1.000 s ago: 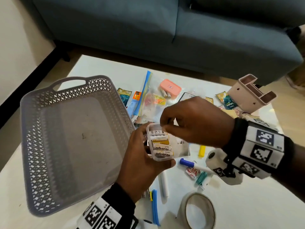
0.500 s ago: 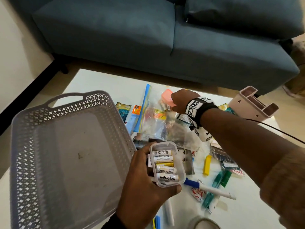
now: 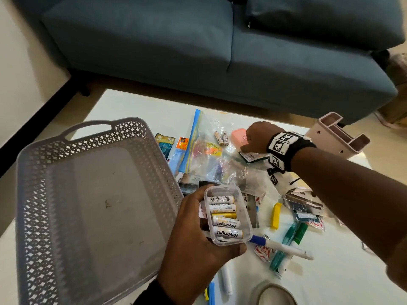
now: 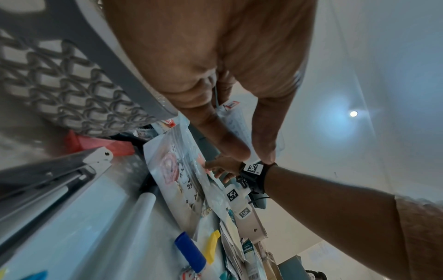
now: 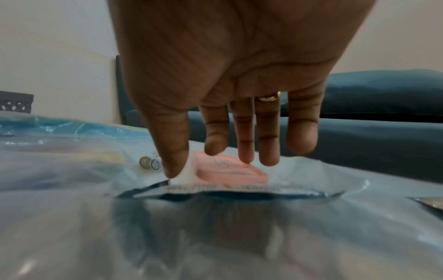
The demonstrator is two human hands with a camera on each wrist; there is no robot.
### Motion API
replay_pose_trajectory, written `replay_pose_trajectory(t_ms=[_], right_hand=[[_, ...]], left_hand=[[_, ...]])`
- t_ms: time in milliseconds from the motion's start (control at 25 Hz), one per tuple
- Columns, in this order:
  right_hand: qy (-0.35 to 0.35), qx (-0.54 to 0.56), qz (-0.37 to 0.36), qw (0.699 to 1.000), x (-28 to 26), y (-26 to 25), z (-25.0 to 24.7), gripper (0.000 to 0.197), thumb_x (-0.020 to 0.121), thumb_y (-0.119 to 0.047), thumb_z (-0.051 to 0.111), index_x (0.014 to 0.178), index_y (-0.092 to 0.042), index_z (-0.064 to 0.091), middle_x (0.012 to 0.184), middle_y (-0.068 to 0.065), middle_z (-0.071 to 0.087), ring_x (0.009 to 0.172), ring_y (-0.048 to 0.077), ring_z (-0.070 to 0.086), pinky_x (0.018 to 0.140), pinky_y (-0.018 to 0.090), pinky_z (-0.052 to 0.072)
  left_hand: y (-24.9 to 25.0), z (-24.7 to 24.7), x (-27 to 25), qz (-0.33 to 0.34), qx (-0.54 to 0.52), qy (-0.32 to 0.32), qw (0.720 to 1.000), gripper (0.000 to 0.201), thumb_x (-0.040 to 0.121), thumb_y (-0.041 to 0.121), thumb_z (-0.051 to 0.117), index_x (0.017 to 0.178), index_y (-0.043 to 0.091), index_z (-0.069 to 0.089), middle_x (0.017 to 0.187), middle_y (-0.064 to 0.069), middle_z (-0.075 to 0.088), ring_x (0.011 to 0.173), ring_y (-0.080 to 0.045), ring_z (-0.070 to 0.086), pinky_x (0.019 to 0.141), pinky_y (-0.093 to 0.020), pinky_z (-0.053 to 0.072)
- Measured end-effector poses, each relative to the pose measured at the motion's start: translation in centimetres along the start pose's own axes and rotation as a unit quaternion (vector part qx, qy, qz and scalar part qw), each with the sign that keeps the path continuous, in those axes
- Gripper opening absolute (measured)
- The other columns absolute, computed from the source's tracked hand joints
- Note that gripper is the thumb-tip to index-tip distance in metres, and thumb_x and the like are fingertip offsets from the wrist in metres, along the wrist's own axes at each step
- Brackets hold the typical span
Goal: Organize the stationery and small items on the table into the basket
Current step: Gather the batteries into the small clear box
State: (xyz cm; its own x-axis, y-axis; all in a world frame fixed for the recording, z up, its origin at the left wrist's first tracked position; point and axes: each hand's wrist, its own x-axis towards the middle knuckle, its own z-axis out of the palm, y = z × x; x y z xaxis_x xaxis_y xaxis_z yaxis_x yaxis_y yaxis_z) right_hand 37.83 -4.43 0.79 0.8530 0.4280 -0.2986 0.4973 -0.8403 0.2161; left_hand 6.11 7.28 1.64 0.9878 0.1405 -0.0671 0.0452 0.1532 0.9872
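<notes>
Nearest, the left hand [image 3: 193, 243] has its fingers curled round a clear box [image 3: 228, 214] of batteries, holding it up above the table [image 3: 132, 106]. Just left of that hand sits the grey basket [image 3: 39, 194], nothing in it but a few specks on its floor. Below and to the right of the hand the white tabletop is strewn: a roll of tape [image 3: 273, 293] at the near edge, a blue-capped marker [image 3: 279, 246], green pens [image 3: 290, 241], a yellow clip [image 3: 275, 215], foil sachets.

Farther out, the right hand [image 3: 256, 137] reaches across the clutter with fingers spread and pointing down onto a pink lid [image 5: 230, 170]. The thumb and fingertips touch it; whether they have gripped it yet I cannot tell. Two loose batteries [image 3: 222, 138] lie just left of that hand on a clear zip bag [image 3: 204, 155], whose blue strip runs toward the basket. To the right of the wrist a beige organiser [image 3: 337, 135] lies tipped at the table's far corner.

Beyond the table runs a strip of brown floor, then a blue-grey sofa [image 3: 198, 40], with a pale wall and black skirting to the left.
</notes>
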Motion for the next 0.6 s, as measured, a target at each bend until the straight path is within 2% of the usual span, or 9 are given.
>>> replay_pose_trajectory(t_ms=[80,200,280,320,440,520,600], right_hand=[[0.032,0.016,-0.003,0.999,0.0,-0.2,-1.0,0.038,0.083,-0.053,0.063,0.087,-0.015,0.067,0.085,0.005,0.063,0.077,0.025,0.059,0.068,0.031,0.050],[0.081,0.124,-0.006,0.989,1.0,-1.1,-2.3,0.015,0.088,-0.031,0.065,0.079,-0.020,0.062,0.090,0.004,0.068,0.085,0.026,0.064,0.075,0.034,0.054],[0.086,0.150,-0.019,0.985,1.8,-2.3,-2.3,0.005,0.087,-0.024,0.066,0.083,-0.021,0.064,0.096,0.004,0.070,0.092,0.027,0.065,0.078,0.033,0.053],[0.083,0.144,-0.027,0.986,2.2,-3.0,-2.1,0.007,0.087,-0.025,0.066,0.091,-0.020,0.066,0.100,0.004,0.070,0.096,0.028,0.065,0.078,0.031,0.051],[0.052,0.101,-0.050,0.992,3.1,-4.9,-1.0,0.028,0.087,-0.033,0.064,0.112,-0.019,0.064,0.111,0.006,0.068,0.105,0.029,0.062,0.079,0.030,0.046],[0.042,0.082,-0.062,0.994,3.3,-6.0,-0.5,0.031,0.086,-0.034,0.064,0.112,-0.018,0.064,0.112,0.007,0.067,0.106,0.030,0.061,0.079,0.032,0.046],[0.040,0.078,-0.068,0.994,3.4,-6.7,-0.1,0.030,0.084,-0.031,0.065,0.110,-0.018,0.061,0.109,0.007,0.066,0.102,0.030,0.060,0.074,0.031,0.044]], left_hand=[[0.0,0.0,0.0,-0.002,0.002,0.003,1.000,0.090,0.048,-0.004,0.092,0.111,0.052,0.058,0.119,0.005,0.065,0.098,-0.015,0.072,0.073,-0.031,0.061],[-0.2,-0.1,0.1,-0.010,0.001,0.006,1.000,0.091,0.048,-0.002,0.093,0.113,0.050,0.057,0.118,0.007,0.066,0.098,-0.015,0.072,0.072,-0.031,0.061],[-0.4,-0.2,0.3,-0.014,-0.007,0.006,1.000,0.090,0.046,-0.001,0.093,0.113,0.048,0.057,0.117,0.006,0.067,0.097,-0.016,0.072,0.071,-0.032,0.061],[-0.4,-0.2,0.3,-0.016,-0.008,0.004,1.000,0.090,0.045,0.002,0.093,0.115,0.047,0.057,0.118,0.005,0.067,0.098,-0.017,0.072,0.073,-0.033,0.062],[-0.3,-0.3,0.4,-0.017,-0.006,0.002,1.000,0.093,0.043,0.010,0.094,0.121,0.042,0.055,0.121,0.004,0.066,0.101,-0.019,0.071,0.076,-0.038,0.062],[-0.3,-0.5,0.5,-0.012,-0.009,0.006,1.000,0.092,0.045,0.006,0.094,0.121,0.040,0.056,0.119,0.004,0.066,0.101,-0.018,0.071,0.077,-0.040,0.062],[-0.5,-0.6,0.5,-0.004,-0.011,0.017,1.000,0.090,0.046,0.004,0.093,0.120,0.041,0.057,0.120,0.004,0.065,0.100,-0.017,0.071,0.077,-0.040,0.062]])
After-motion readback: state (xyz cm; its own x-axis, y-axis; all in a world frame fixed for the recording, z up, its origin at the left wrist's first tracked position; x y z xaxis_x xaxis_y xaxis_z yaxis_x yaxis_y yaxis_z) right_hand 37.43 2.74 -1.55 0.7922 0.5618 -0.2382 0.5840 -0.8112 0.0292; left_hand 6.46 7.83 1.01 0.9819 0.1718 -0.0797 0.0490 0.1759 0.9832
